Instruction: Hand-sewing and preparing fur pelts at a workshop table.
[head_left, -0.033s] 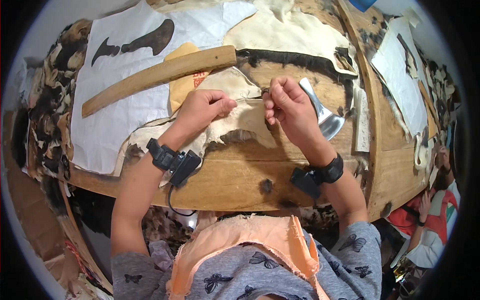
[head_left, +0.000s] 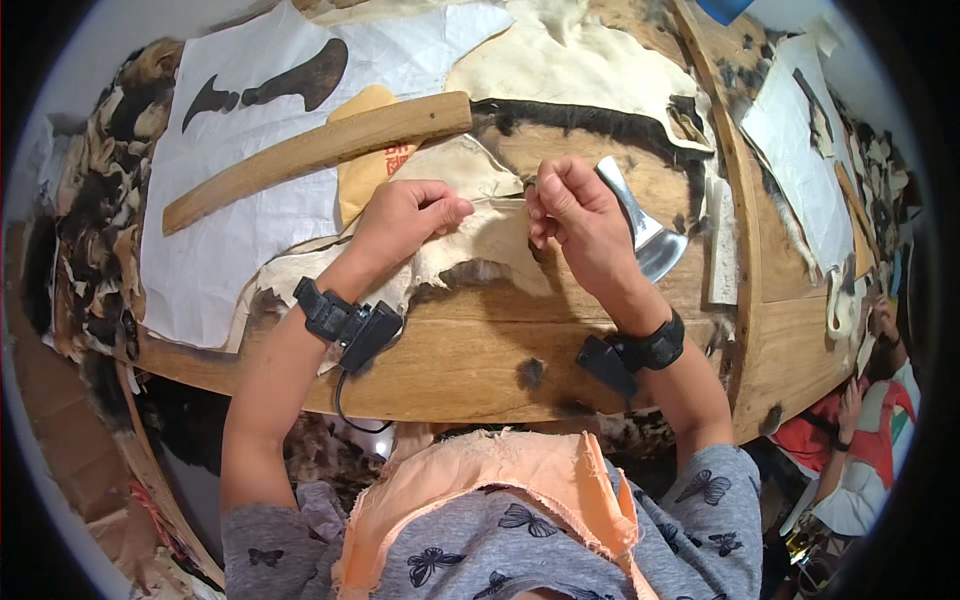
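Observation:
My left hand (head_left: pixel 410 220) has its fingers curled closed on a pale hide piece (head_left: pixel 490 240) with a furry underside, pinching it near a seam line. To its right, my right hand (head_left: pixel 570 205) is closed in a pinch above the hide's edge; what sits between its fingertips is too small to make out. A curved steel blade (head_left: pixel 655 250) lies on the wooden table (head_left: pixel 460 360) just right of that hand. A curved wooden bar (head_left: pixel 290 165) lies beyond my left hand, across white paper (head_left: pixel 210 270) and a tan paper piece (head_left: pixel 365 180).
Dark flat cut shapes (head_left: pixel 300 75) lie on the paper. A larger cream hide (head_left: pixel 580 60) is at the back, beside a wooden strip (head_left: pixel 720 90). Fur scraps (head_left: pixel 120 150) pile at the left. Another person's hand (head_left: pixel 850 410) shows at the lower right, near more paper (head_left: pixel 795 180).
My right hand and wrist have shifted very slightly. My left hand stays in place on the hide.

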